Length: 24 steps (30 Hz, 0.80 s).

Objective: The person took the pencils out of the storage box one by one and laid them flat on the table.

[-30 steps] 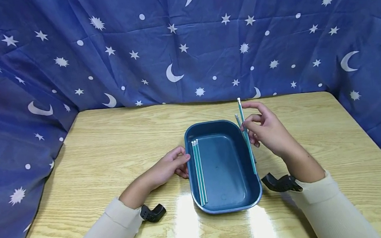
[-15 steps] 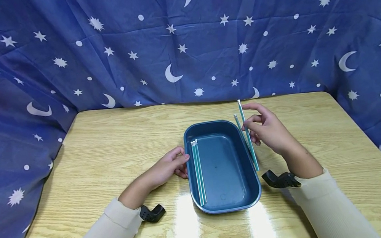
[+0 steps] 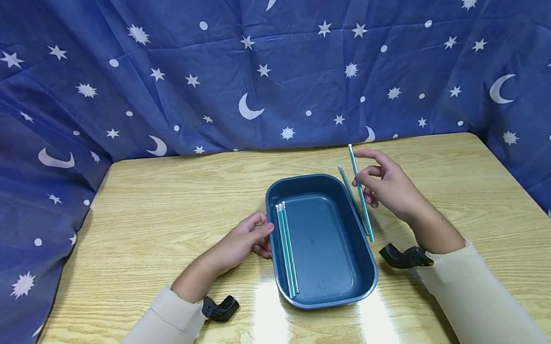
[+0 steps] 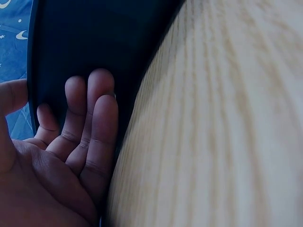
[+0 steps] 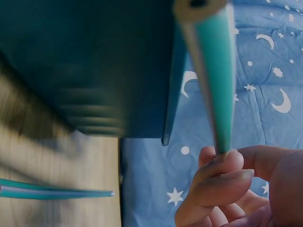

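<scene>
A dark blue plastic bin (image 3: 322,245) stands on the table, with three teal pencils (image 3: 287,248) side by side along its left inner wall. My left hand (image 3: 244,238) grips the bin's left wall, thumb at the rim and fingers against the outside. To the right of the bin, my right hand (image 3: 386,183) pinches another teal pencil (image 3: 364,208) by its upper half, eraser end up. In the right wrist view, that pencil (image 5: 218,80) shows a flat, unsharpened end. One more pencil (image 3: 349,192) lies on the table close along the bin's right side.
The wood-grain table (image 3: 174,204) runs back to a blue curtain (image 3: 294,59) with white stars and moons. Black wrist mounts (image 3: 405,256) sit at both sleeve cuffs. Bright glare lies on the table in front of the bin.
My right hand has carried its pencil from over the bin's right rim outward to the right, past the rim. The left hand, bin and other pencils stay put.
</scene>
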Available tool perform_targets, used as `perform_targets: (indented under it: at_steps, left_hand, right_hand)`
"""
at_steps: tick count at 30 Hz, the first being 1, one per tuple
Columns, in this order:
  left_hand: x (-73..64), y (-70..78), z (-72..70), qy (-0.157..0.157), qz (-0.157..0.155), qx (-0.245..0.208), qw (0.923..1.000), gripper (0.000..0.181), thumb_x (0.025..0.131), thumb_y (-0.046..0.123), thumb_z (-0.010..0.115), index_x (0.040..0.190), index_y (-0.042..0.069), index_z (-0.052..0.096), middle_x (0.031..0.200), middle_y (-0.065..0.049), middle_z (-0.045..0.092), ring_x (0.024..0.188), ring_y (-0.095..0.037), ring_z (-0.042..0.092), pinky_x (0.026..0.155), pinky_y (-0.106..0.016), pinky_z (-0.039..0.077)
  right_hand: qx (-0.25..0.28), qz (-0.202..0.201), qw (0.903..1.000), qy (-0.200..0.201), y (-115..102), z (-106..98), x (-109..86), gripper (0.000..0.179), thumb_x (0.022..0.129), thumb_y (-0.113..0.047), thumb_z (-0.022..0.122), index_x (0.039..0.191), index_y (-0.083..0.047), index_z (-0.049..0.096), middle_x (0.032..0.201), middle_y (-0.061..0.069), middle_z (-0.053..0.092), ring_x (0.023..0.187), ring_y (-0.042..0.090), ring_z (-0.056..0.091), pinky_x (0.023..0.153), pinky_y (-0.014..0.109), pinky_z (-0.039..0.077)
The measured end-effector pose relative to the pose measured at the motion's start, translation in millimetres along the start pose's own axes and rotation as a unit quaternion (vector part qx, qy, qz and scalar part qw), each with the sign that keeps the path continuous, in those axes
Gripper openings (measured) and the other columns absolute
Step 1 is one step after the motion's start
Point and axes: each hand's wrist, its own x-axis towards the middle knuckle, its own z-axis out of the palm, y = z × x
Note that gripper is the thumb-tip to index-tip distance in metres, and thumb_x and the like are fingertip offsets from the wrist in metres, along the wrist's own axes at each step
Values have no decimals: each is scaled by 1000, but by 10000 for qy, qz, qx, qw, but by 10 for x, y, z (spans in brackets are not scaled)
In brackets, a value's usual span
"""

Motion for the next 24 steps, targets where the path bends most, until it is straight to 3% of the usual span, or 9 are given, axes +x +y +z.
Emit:
perform_targets:
  at_steps: [24]
  left_hand:
    - [-4,16,11,-23,36,-40,10000,23,108,29,41,101,7,43,83,-5,64,75,-19,67,73,-33,60]
  right_hand:
    - [-329,407,9985,183,190,-79,70,48,103,-9,48,148,-7,34,81,-6,64,55,11,53,48,26,45]
